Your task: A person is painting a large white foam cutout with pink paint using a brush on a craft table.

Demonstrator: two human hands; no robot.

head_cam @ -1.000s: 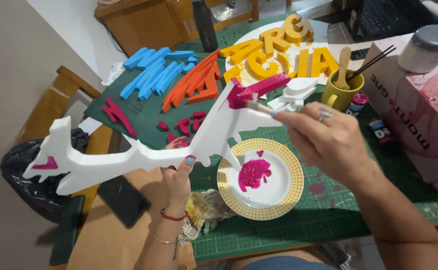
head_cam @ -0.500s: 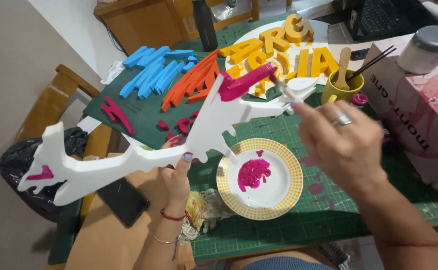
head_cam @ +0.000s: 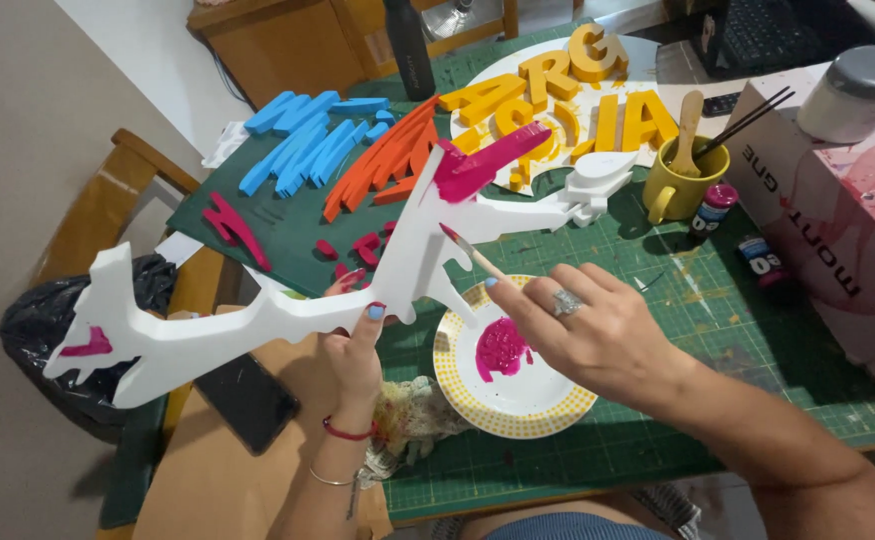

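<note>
Right now our right hand (head_cam: 598,335) has its fingers (head_cam: 523,300) pinched shut on a thin paintbrush (head_cam: 473,253), its pink tip touching the big white cutout (head_cam: 288,315). Our left hand (head_cam: 356,345) grips that cutout from below, fingers closed on its edge, holding it up over the green counter (head_cam: 678,300). Just under our right hand sits a plate (head_cam: 503,375) with pink paint. Farther back lie yellow letters (head_cam: 558,95).

Craft workshop: cutting mat (head_cam: 718,330), painted foam letters (head_cam: 558,90).
</note>
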